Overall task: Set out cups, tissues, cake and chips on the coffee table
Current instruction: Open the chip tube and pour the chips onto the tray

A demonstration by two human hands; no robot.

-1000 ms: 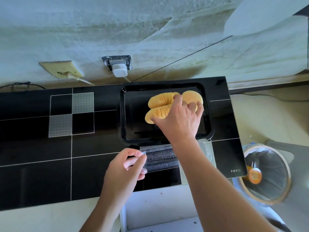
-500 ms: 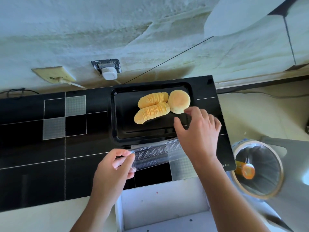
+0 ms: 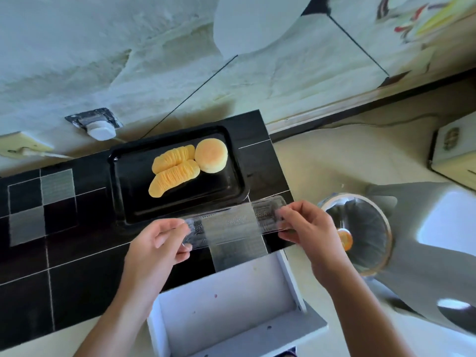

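**Head view: empty clear package held at both ends, cakes on the tray**

Head view shows your left hand [image 3: 157, 243] pinching the left end of the clear plastic package [image 3: 233, 224] between thumb and curled fingers, and your right hand [image 3: 307, 229] gripping its right end the same way. You hold the package level just in front of the black tray [image 3: 231, 186], above the near edge of the coffee table [image 3: 59, 253]. It looks empty, though through clear plastic I cannot be sure.

Behind the package, the three cakes [image 3: 186, 168] sit together on the tray, two ridged ones touching a round one on their right.

The open bin [image 3: 360, 233] stands on the floor to the right of the tray, just past your right hand, with an orange object already inside.

To finish this step well, I judge you should let go with the left hand first, carry the package rightward with the right, and release it only once it is over the bin's opening. Keep it clear of the tray so you don't nudge the cakes.
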